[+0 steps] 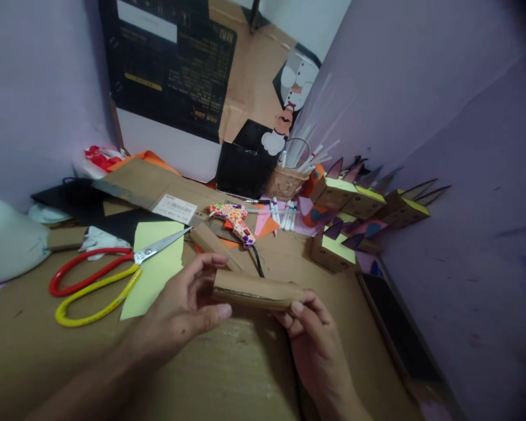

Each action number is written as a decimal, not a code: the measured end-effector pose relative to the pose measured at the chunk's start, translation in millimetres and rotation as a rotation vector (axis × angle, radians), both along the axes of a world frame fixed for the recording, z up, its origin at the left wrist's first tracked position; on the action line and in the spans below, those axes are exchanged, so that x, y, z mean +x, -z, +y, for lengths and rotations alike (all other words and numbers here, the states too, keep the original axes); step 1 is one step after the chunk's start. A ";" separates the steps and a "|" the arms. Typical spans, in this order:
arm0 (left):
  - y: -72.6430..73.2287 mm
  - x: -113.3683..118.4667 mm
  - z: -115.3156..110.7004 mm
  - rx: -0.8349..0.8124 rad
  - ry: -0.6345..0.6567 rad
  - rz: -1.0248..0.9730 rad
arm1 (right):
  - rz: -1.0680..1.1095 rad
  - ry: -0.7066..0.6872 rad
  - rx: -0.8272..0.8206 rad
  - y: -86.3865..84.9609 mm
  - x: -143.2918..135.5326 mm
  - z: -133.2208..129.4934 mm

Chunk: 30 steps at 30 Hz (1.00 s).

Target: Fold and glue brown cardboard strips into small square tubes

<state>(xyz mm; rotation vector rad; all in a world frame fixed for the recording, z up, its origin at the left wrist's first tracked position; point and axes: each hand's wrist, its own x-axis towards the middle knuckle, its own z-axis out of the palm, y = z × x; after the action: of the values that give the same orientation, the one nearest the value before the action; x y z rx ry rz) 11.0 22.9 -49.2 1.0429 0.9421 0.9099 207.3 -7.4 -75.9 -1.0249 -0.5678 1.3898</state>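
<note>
While the hands meet at its two ends, folded cardboard (258, 286): one piece, raised just above the desk (201, 380), near the middle of the view.
Cardboard's long axis: roughly left to right, the right end slightly lower; a dark open seam along the long edge faces the wearer.
Right hand (319, 333): grasping the right end, thumb in front, fingers beneath.
Left hand (175, 316): curled about the left end, forefinger above, thumb at the lower edge; how firmly it grips, I cannot tell.
Box (243, 76): one, large, with a black panel of pale and gold print too blurred to read, and a star mark near its lower edge.
White label (175, 207): one, on a flat cardboard sheet (142, 178); it bears a barcode, its lettering too small to read.
Cardboard strip (214, 245): one, slanting down to the right, behind the held piece.
Scissors (135, 263): one pair, red and yellow handles, tips pointing up and right, across light green paper (151, 295).
Glue gun (232, 219): one, flower-patterned, nozzle to the left.
Spiked boxes (333, 251): at least four, at the right.
Basket (284, 182): one, holding white sticks.
Chef figure (296, 82): one, upside down.
</note>
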 end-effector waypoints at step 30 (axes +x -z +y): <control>6.3 11.4 -9.6 0.305 0.089 0.509 | -0.662 -0.215 0.282 -3.3 2.1 -2.5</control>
<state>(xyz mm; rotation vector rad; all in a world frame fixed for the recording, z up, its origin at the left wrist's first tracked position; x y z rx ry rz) 22.4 13.3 -55.6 1.6127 1.1852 0.7380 209.4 -9.9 -72.6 -1.2099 -1.3541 1.0878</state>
